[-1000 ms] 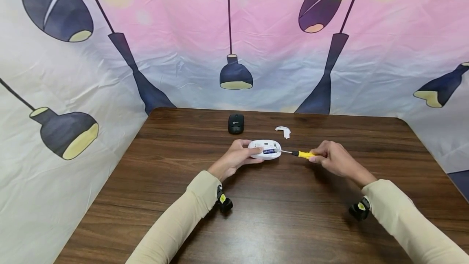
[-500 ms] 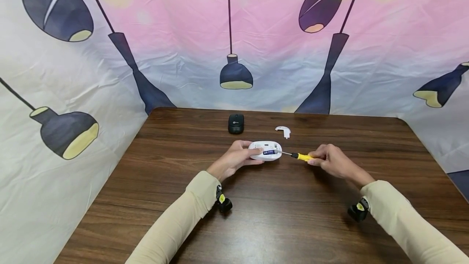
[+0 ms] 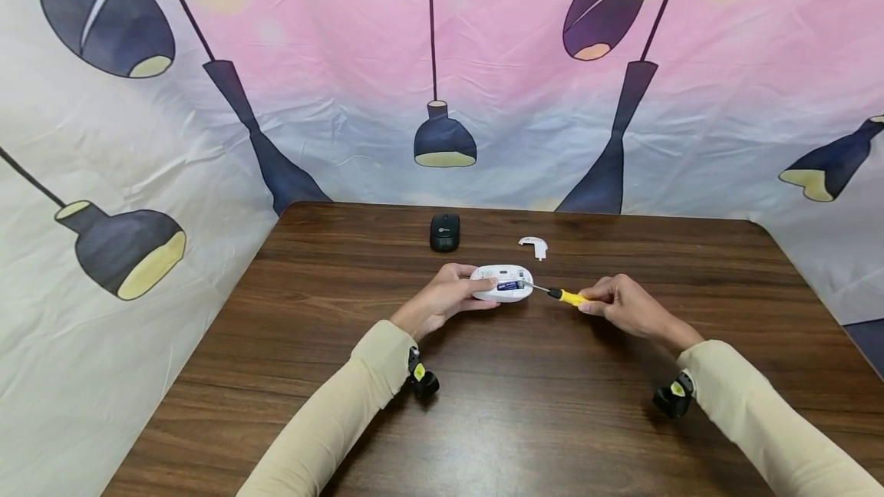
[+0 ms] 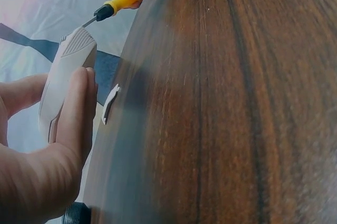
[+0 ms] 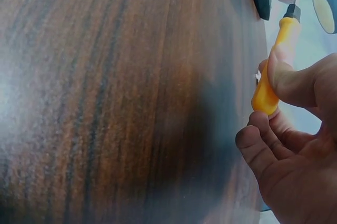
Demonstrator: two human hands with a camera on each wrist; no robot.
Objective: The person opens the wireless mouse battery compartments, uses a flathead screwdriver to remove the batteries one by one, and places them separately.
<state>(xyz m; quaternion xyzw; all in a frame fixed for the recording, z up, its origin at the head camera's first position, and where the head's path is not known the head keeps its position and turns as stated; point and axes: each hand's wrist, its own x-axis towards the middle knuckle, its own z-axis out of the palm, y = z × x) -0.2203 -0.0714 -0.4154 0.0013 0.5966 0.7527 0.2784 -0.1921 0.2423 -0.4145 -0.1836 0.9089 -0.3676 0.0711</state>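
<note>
Left hand (image 3: 445,299) grips white mouse (image 3: 507,297), underside showing, thumb (image 3: 483,284) beside battery (image 3: 508,286). Right hand (image 3: 627,305) pinches screwdriver (image 3: 570,297), tip at battery's right-hand end; contact too small to confirm. Step seems battery prying; next move calls for steady hold, gentle levering. Thumb might block battery. On tabletop (image 3: 518,413): cover (image 3: 539,245) beyond, between hands; black mouse (image 3: 445,233) beyond left hand; both out of way.
</note>
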